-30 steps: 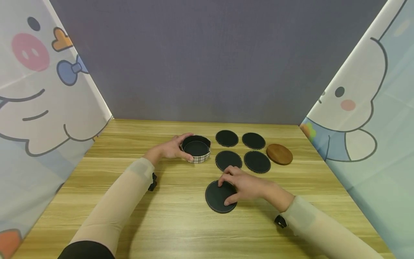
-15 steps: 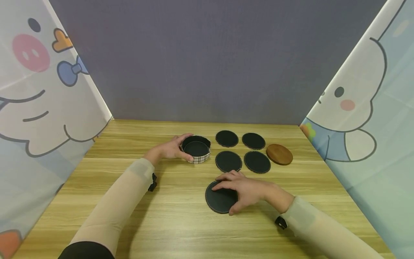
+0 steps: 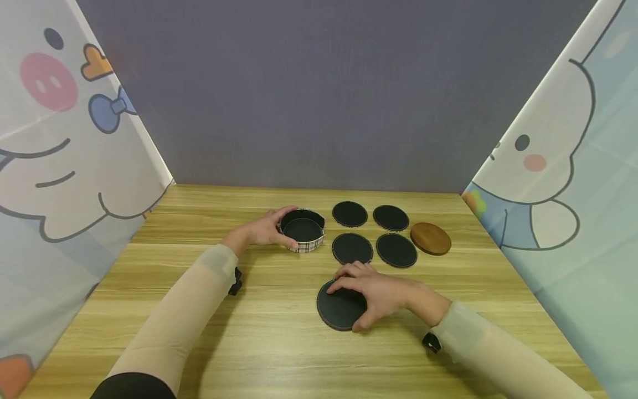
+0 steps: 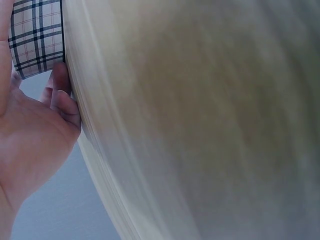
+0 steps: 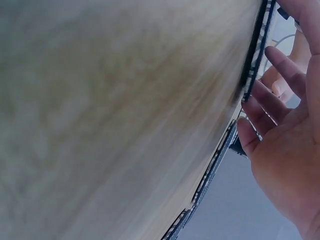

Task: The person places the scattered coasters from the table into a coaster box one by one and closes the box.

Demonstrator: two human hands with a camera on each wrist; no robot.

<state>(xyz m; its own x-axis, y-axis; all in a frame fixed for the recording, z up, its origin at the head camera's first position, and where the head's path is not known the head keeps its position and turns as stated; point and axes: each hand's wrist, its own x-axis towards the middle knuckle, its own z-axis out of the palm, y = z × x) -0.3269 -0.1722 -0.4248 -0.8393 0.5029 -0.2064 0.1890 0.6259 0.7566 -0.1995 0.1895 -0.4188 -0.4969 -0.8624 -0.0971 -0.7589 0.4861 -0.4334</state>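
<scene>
My left hand (image 3: 266, 229) holds a round coaster holder (image 3: 309, 245) by its left side, thumb at the front and fingers behind. Its outside is plaid, as the left wrist view shows on the holder wall (image 4: 37, 37); the inside is black. My right hand (image 3: 376, 295) arches over a round black coaster (image 3: 339, 311) near the middle of the table. The thumb lies at its near right edge, the other fingers at its far edge. In the right wrist view, fingers (image 5: 287, 72) curl right at the stitched rim of the coaster (image 5: 256, 52).
Several more black coasters lie flat behind my right hand, among them a back left coaster (image 3: 350, 214) and a front right coaster (image 3: 396, 250). A brown wooden disc (image 3: 431, 238) lies to their right. A grey panel (image 3: 319, 100) stands behind the wood-grain table (image 3: 259, 343).
My right hand's fingers have spread from the coaster's top to its edges, the thumb moving toward the near right edge. The left hand and holder have stayed put.
</scene>
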